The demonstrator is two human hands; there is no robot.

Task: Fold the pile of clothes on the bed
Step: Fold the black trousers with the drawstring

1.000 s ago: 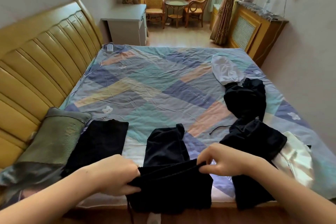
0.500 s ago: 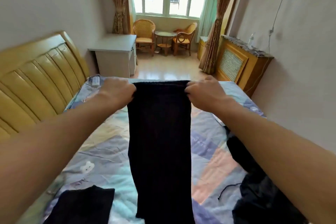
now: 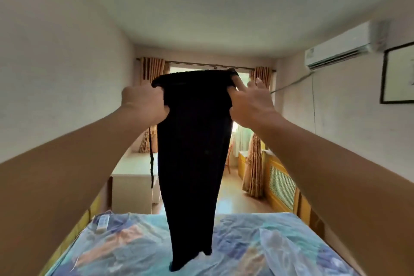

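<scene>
Bedroom interior, seen toward a curtained window, with a patterned bed (image 3: 235, 244) filling the lower field. Left hand (image 3: 144, 104) clenches one corner of the waistband of black trousers (image 3: 193, 152); right hand (image 3: 249, 103) pinches the opposite corner, its remaining fingers splayed. Trousers hang with long axis vertical, waistband uppermost, hems just above the bedspread. A drawstring dangles at left. Pile of clothes lies outside the field.

Single head-worn camera, tilted level-to-upward, faces across the patchwork-quilted bed (image 3: 246, 237) toward the curtained window (image 3: 244, 74); raised arms close ahead.
</scene>
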